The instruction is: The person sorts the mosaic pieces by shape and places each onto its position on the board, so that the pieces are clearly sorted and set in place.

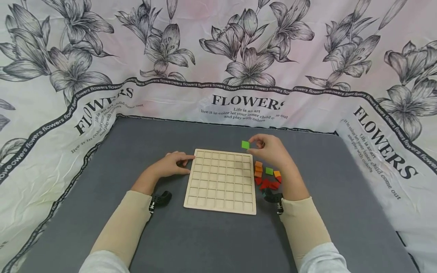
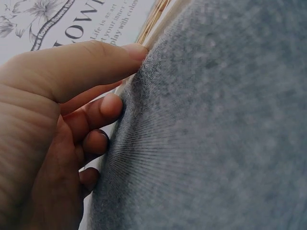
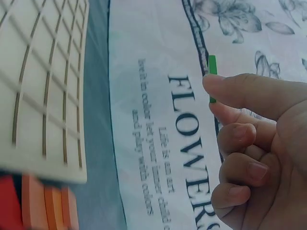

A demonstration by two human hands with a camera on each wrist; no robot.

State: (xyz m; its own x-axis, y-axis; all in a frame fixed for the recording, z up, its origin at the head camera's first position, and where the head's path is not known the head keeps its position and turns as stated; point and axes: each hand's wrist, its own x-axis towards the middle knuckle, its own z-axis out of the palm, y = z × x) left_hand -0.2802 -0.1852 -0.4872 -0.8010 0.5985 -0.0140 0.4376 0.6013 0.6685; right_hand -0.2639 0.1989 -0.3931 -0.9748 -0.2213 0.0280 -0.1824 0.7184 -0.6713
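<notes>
A pale wooden grid board (image 1: 220, 182) with square recesses lies flat on the grey table. My left hand (image 1: 173, 163) is at its left side, index fingertip and thumb spread apart at the edge. Close up in the left wrist view, the left thumb (image 2: 96, 62) rests at the board's rim, the other fingers loosely bent. My right hand (image 1: 271, 149) pinches a green square tile (image 1: 245, 145) by its edge between thumb and index finger, above the board's far right corner. The thin green tile (image 3: 212, 91) is seen edge-on in the right wrist view, other fingers curled below.
Right of the board lie orange tiles (image 1: 258, 169), a second green tile (image 1: 269, 171) and several red pieces (image 1: 269, 184), partly hidden by the right wrist. Black wrist cameras (image 1: 160, 198) sit on both forearms. A flower-printed cloth (image 1: 246, 104) rises behind the table.
</notes>
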